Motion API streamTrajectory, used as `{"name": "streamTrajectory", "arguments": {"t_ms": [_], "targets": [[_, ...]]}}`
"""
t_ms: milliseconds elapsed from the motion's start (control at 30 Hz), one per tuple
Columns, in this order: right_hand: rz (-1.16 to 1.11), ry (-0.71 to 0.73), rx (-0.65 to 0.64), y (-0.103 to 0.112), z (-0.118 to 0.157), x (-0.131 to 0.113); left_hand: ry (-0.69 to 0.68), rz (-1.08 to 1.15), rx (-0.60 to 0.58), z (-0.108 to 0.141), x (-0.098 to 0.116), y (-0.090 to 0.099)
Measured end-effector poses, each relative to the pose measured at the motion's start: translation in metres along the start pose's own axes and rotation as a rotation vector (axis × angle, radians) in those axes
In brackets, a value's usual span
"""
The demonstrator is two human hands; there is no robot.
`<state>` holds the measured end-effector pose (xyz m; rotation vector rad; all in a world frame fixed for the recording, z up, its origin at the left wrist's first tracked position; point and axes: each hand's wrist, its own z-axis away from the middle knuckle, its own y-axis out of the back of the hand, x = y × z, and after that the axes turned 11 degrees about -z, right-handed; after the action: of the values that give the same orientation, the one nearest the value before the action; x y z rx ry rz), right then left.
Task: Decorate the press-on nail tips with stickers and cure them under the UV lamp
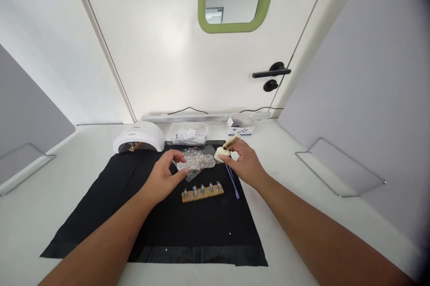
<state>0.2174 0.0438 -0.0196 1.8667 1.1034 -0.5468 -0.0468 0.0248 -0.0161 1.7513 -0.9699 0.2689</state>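
Our right hand (247, 160) grasps a small cream bottle (221, 155) with a ridged gold cap (231, 142), centre-right of frame | our left hand (164, 173), fingers parted, apparently empty, near clear gem-speckled plastic packaging (196, 161) mid-frame | were the cap loose, our tilting could drip onto the brown wooden strip (203, 195) below centre
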Motion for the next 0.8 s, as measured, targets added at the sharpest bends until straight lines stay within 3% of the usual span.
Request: {"name": "streamTrajectory", "arguments": {"t_ms": [400, 633, 800], "targets": [[0.199, -0.174, 0.014, 0.015, -0.016, 0.047, 0.005, -0.091, 0.040, -0.002, -0.008, 0.002], [0.245, -0.209, -0.014, 0.011, -0.016, 0.054, 0.001, -0.120, 0.068, -0.002, -0.016, 0.001], [0.255, -0.229, -0.015, 0.009, -0.016, 0.055, -0.076, -0.164, 0.141, -0.004, -0.016, -0.009]]}}
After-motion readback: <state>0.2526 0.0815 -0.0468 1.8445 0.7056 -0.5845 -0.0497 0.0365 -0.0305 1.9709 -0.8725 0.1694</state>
